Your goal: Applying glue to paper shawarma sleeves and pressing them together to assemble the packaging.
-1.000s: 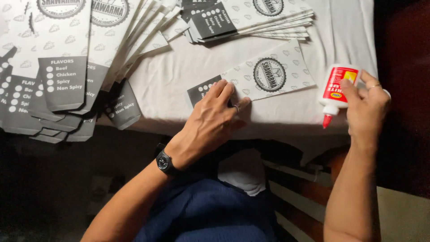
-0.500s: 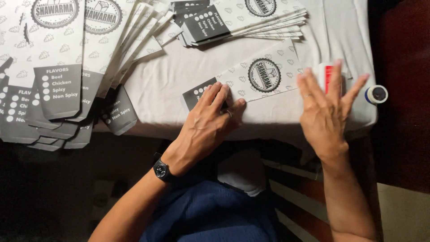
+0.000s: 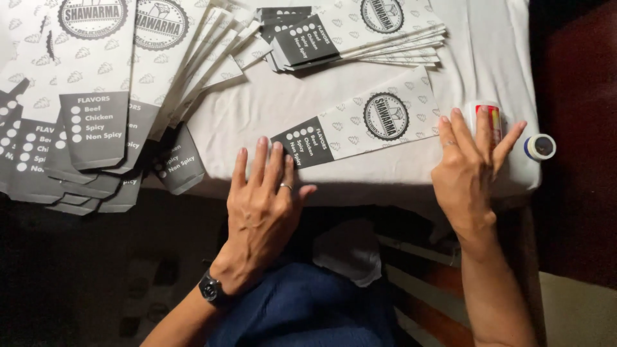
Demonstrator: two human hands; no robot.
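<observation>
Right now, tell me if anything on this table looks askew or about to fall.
The fanned paper sleeves on the left hang well over the table edge, so they could slide off. The small round cap also sits at the far right edge, past the right hand.

A flat white paper sleeve (image 3: pixel 360 127) with a round black emblem and a dark grey end panel lies slanted on the cloth. A fanned heap of like sleeves (image 3: pixel 96 96) covers the left, a smaller stack (image 3: pixel 350 32) sits at top. A white glue bottle (image 3: pixel 490 119) bears a red-and-yellow label
</observation>
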